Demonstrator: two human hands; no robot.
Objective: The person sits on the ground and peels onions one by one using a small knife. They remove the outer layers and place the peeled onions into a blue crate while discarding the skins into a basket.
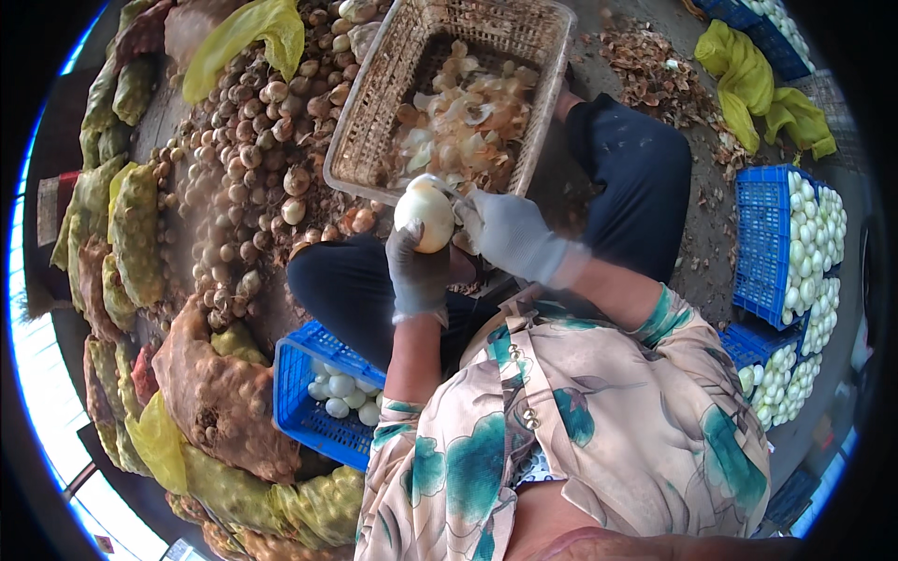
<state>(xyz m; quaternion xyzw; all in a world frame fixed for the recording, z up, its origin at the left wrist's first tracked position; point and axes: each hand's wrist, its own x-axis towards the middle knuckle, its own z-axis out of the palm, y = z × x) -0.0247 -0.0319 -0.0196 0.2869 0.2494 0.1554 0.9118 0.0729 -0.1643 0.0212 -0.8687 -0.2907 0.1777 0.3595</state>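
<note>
A pale, peeled-looking onion (pixel 426 217) sits in my left hand (pixel 418 271), whose gloved fingers wrap it from below and the left. My right hand (pixel 514 236), also in a grey glove, is closed at the onion's upper right side. Something thin and light shows between its fingertips and the onion top, too small and blurred to name. Just beyond both hands stands a dirty, pale plastic crate (pixel 374 103), with loose onion skins (pixel 468 122) heaped inside.
Unpeeled onions (pixel 271 131) spread over the floor at the left, with filled mesh sacks (pixel 224 393) beyond. A blue crate (pixel 318 411) beside my left thigh holds peeled onions. Blue crates of peeled onions (pixel 803 243) stand at the right. Skins (pixel 650 70) litter the far floor.
</note>
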